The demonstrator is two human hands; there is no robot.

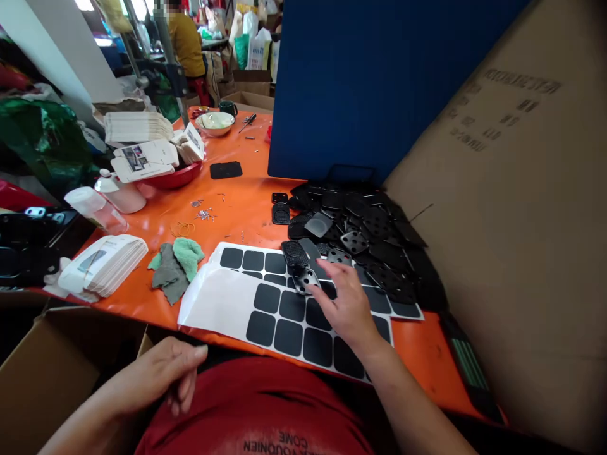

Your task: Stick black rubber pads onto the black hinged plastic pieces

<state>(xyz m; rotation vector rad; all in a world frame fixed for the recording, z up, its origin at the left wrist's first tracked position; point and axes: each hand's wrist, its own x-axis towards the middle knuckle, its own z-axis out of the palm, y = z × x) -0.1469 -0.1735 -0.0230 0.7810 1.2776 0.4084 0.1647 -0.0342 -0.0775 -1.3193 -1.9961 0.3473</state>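
Observation:
My right hand (pixel 348 306) reaches over the sticker sheets with thumb and fingers apart. Its thumb tip is close to a small silver plate with dark dots (pixel 306 281); I cannot tell if they touch. Just beyond that plate sits a black textured square piece (pixel 294 253). White sheets with rows of dark rounded-square stickers (pixel 289 338) lie beneath. My left hand (pixel 164 373) hangs by the table's front edge, fingers loosely curled and thumb apart, with nothing visible in it. A heap of black plates (pixel 360 221) spreads beyond my right hand.
A blue panel (pixel 360 88) and a large cardboard sheet (pixel 502 208) stand behind the heap. Cloths (pixel 175 268), stacked white boxes (pixel 104 265), a bottle (pixel 121 191) and a red basin (pixel 175 177) occupy the orange table's left. A person (pixel 187 44) sits farther back.

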